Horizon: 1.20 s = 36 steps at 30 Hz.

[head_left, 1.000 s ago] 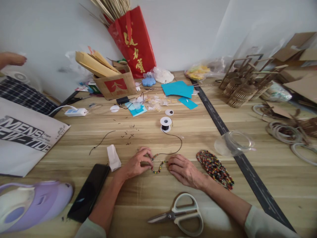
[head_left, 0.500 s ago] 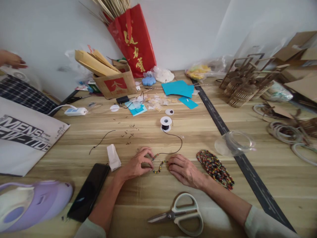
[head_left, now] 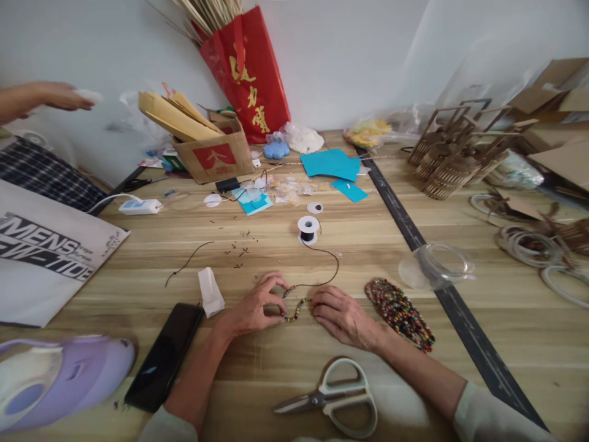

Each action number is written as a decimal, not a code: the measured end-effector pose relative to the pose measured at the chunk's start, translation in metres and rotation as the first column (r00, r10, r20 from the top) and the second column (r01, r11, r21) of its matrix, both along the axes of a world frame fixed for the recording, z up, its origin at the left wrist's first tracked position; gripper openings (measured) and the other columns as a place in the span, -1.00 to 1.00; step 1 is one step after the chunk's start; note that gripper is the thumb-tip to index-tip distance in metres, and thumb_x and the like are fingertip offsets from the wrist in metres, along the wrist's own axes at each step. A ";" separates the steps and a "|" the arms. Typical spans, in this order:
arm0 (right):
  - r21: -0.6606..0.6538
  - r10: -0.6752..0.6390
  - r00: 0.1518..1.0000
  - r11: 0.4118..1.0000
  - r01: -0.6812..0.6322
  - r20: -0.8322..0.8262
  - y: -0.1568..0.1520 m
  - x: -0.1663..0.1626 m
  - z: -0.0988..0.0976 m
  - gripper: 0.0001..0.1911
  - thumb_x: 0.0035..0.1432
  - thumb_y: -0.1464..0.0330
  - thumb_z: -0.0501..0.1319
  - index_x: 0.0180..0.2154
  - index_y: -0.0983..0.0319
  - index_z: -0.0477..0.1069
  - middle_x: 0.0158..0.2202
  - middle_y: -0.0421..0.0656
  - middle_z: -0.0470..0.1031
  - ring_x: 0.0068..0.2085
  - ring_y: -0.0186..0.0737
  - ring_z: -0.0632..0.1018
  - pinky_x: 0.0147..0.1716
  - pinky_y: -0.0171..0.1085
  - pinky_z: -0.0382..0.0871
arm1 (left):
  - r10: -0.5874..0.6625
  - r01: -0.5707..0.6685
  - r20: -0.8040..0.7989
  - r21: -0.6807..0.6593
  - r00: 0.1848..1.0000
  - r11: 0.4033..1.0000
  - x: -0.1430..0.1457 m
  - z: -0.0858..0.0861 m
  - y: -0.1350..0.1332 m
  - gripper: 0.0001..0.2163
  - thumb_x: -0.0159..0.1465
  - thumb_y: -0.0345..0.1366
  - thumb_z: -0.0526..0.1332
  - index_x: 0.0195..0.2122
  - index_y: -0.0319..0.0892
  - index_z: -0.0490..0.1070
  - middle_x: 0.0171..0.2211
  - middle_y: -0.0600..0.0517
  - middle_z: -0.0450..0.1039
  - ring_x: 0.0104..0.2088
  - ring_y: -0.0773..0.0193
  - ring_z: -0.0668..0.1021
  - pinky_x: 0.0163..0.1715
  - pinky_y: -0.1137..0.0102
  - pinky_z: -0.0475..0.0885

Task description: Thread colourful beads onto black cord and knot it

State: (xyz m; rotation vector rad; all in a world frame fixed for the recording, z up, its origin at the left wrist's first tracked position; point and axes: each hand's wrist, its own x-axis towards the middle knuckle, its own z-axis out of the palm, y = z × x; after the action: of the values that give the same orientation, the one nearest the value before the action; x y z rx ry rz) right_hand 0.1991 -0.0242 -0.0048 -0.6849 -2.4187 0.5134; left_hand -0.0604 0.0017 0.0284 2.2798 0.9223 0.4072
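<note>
Between my hands lies a short string of colourful beads (head_left: 291,318), curved on the wooden table. My left hand (head_left: 257,305) holds its left side, with thumb and fingers on the beads. The fingers of my right hand (head_left: 343,316) are closed over the string's right end, and the fingertips are partly hidden. A black cord (head_left: 337,264) runs from the beads in a loop up to a white spool (head_left: 308,227). Right of my right hand rests a heap of multicoloured bead strands (head_left: 400,313). Scissors (head_left: 329,400) lie in front, blades pointing left.
A black phone (head_left: 164,356), a folded white paper (head_left: 211,292) and a lilac device (head_left: 83,374) are on the left. Small black cord scraps (head_left: 239,250) lie ahead. Coiled clear tubing (head_left: 442,264) sits at right. A co-worker's hand (head_left: 64,97) holds something white at far left.
My hands and the bead string stay almost in place. The co-worker's hand at far left has reached further right, with a white thing now showing in it.
</note>
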 end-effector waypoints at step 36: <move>0.003 -0.006 1.000 1.000 0.006 -0.008 0.000 0.000 -0.001 -0.88 0.27 0.46 0.09 -0.20 0.26 0.39 -0.16 -0.04 0.45 -0.03 -0.14 0.42 0.01 -0.07 0.35 | 0.018 -0.015 -0.030 0.101 0.999 0.995 0.015 -0.006 -0.006 -0.92 0.06 -0.45 0.34 -0.49 -0.17 0.46 0.09 -0.05 0.28 0.26 -0.02 0.12 0.23 0.09 0.13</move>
State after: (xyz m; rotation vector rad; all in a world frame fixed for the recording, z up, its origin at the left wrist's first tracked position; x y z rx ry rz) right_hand 0.1988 -0.0241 -0.0061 -0.6879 -2.4087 0.5089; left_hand -0.0452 -0.0045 0.0221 2.3768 0.9568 0.4357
